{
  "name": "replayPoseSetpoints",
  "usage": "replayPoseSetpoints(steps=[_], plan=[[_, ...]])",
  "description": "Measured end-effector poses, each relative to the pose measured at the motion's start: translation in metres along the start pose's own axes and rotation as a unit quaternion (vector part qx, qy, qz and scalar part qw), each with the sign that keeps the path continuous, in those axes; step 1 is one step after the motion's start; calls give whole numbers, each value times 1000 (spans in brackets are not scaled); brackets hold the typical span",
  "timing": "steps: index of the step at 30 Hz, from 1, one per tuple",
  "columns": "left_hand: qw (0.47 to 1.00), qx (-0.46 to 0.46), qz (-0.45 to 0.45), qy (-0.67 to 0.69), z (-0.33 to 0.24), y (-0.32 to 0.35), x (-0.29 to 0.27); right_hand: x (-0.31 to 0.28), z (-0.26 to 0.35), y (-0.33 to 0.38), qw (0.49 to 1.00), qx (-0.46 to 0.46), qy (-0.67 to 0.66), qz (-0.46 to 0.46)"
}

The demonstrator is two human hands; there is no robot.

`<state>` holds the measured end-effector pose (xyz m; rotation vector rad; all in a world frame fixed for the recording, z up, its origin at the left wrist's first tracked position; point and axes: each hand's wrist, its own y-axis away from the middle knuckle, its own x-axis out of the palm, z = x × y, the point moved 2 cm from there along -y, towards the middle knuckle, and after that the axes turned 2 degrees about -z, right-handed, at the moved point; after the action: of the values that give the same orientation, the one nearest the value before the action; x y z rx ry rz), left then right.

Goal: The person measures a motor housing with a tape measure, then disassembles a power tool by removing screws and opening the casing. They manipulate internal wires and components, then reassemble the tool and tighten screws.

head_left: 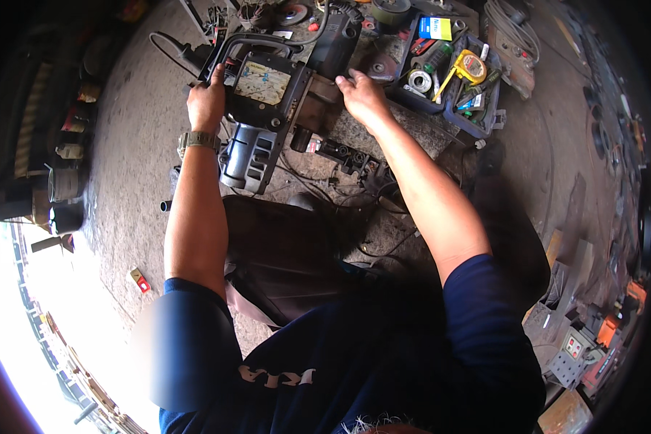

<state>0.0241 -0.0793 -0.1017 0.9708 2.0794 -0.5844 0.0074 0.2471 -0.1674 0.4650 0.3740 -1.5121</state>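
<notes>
In the head view, the two-part power machine (pixel 264 112) lies in front of the person, left of the open toolbox (pixel 495 119). Its long axis runs away from the person, leaning slightly right toward the far end. The silver-and-black ribbed end (pixel 249 159) points back toward the knees, and the black loop handle (pixel 256 40) crosses the far end. On its right side, the dark motor (pixel 336 47) runs roughly along the same line, its outer end pointing away and to the right.

The left hand (pixel 206 105) grasps the machine's left side, fingers bent around the black frame near the handle. The right hand (pixel 364 98) touches the machine's right side, thumb and forefinger showing at the foot of the motor; the other fingers are hidden, so how firmly they are closed I cannot tell.

The grey bench (pixel 421 135) shows between the right forearm and the toolbox, with its near right corner just below the box. How much of the machine rests on it I cannot tell. The toolbox, with a yellow tape measure (pixel 471 66) on top, takes up the right edge. An abrasive disc (pixel 378 66) lies between box and motor, crowding that side. The widest stretch of concrete floor (pixel 133 155) runs left of the left hand. On the near side, a dark trouser leg (pixel 282 253) comes close to the ribbed end, and black cables (pixel 311 184) trail beside it.
</notes>
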Motion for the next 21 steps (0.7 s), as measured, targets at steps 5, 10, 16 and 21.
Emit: replayPoseSetpoints(steps=[5,10,16,21], plan=[[998,-56,29,29,-1,0,11,8,10,-7,997,6,80,7],[997,-51,42,51,-10,11,9,-4,9,-4,994,-13,108,20],[997,-2,72,6,-32,11,4,-8,6,1,995,-10,104,-1],[994,-57,74,63,-7,-7,19,-9,12,2,991,-15,134,14]])
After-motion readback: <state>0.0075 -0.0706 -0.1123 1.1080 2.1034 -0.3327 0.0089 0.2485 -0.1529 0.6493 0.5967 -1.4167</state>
